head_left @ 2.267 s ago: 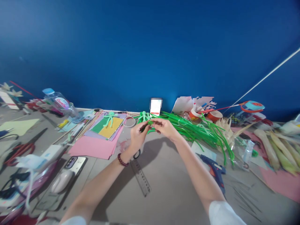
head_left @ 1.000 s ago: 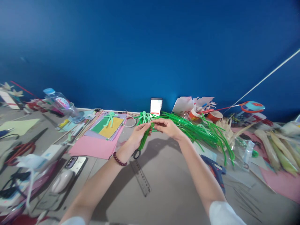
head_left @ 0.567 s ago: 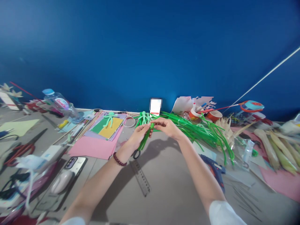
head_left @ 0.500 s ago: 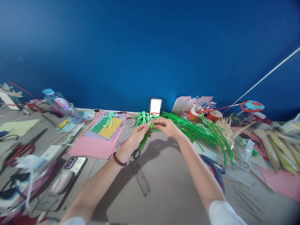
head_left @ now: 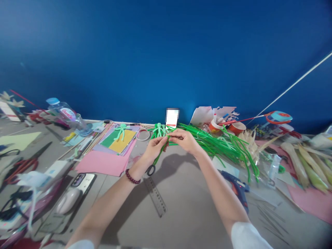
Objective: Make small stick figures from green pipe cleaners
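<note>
My left hand [head_left: 155,147] is closed around a green pipe-cleaner figure [head_left: 161,154], whose strands hang below the fingers. Its upper end is pinched by my right hand [head_left: 183,140], and the fingertips of both hands nearly meet there. Fingers hide most of the knotted part. Just under the hanging strands lies a black ring [head_left: 150,169], perhaps a scissor handle. A clear ruler [head_left: 156,197] rests on the table below it. Behind my hands stand light-green figures [head_left: 159,129] beside a lit phone [head_left: 172,118].
Right of my hands lies a bundle of green pipe cleaners [head_left: 220,143], with a blue glue gun [head_left: 237,186] nearer me. To the left are pink paper [head_left: 105,163], a light-green figure [head_left: 121,131] on coloured sheets, a phone with a mouse [head_left: 68,200], and a water bottle [head_left: 63,112].
The green figure has turned in my fingers, and less of its hanging strands and knotted top shows. Both hands stay in nearly the same place.
</note>
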Action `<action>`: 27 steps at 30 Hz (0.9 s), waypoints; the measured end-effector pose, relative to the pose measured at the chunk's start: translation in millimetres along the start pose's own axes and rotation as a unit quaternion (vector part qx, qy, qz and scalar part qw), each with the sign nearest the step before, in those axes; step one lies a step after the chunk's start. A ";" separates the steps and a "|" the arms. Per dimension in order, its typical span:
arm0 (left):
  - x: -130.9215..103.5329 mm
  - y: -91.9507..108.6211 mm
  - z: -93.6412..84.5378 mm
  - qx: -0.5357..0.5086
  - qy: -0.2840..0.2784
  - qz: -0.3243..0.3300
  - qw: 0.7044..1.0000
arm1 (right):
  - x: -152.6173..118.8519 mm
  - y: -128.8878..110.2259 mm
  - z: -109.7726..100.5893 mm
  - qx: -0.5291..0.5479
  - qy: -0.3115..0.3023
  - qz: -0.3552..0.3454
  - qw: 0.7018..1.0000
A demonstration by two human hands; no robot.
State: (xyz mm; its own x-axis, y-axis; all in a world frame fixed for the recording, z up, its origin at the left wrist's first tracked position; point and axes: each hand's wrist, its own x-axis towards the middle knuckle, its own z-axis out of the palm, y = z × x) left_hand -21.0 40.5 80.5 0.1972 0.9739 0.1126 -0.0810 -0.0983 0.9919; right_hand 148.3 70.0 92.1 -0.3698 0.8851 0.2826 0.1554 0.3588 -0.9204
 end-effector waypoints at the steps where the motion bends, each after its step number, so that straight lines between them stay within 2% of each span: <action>1: -0.2 -0.5 0.1 0.002 0.004 0.002 1.000 | 0.1 -0.2 0.9 0.000 -0.002 -0.002 1.000; 7: -0.9 -1.1 0.8 -0.035 0.009 -0.008 0.999 | 0.0 -2.0 4.7 0.050 -0.003 0.002 0.999; 11: 1.3 1.3 0.8 -0.106 0.005 -0.063 0.992 | -0.4 0.6 4.7 0.074 0.000 0.012 0.997; 15: 3.2 2.2 0.0 -0.135 0.013 -0.107 0.985 | 0.2 4.0 3.8 0.033 0.014 0.004 0.999; 23: 0.0 4.1 -1.0 -0.085 0.022 -0.028 0.996 | 0.9 -1.5 2.4 -0.080 0.048 -0.039 0.995; 27: -0.1 4.9 -1.5 -0.083 0.022 -0.024 0.996 | 0.8 -3.8 3.8 -0.110 0.060 -0.071 0.990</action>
State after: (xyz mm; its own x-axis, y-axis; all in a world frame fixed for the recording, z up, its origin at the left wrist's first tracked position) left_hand -22.8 40.2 85.3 0.1625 0.9850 0.0587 -0.2336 -0.0194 0.9721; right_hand 144.0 68.2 94.8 -0.2920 0.8452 0.4476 0.3098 0.5264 -0.7918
